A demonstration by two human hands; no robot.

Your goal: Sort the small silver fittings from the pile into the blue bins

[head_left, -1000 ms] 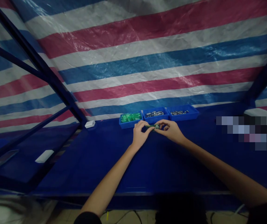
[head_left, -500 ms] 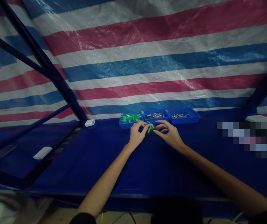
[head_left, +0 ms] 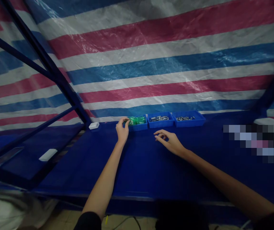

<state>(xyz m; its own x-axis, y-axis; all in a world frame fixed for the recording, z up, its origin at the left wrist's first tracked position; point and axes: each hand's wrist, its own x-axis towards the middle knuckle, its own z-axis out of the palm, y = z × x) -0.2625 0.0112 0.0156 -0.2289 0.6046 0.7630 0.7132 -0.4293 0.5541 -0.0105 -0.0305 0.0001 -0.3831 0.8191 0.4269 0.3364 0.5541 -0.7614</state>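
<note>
My left hand (head_left: 122,130) is at the left end of the blue bin with green parts (head_left: 138,127). Its thumb and fingers are pinched together over the bin's edge, and what they hold blends with the green parts behind. My right hand (head_left: 170,140) hovers over the blue table (head_left: 137,166), in front of the middle blue bin (head_left: 161,123), which holds small metal parts. Its fingers are curved and a little apart, with nothing visible between them. A third blue bin (head_left: 189,123), on the right, also holds small metal pieces.
A small white box (head_left: 94,125) stands at the table's back left corner. Beyond the left edge lies another white object (head_left: 48,155) near the dark blue frame (head_left: 62,88). At the right is a partly blurred-out pale object (head_left: 271,122). A striped sheet (head_left: 165,70) hangs behind.
Both hands were together on a small green piece; they have parted. My left hand has moved left to the green bin. My right hand has stayed near its place, and the piece has left it.
</note>
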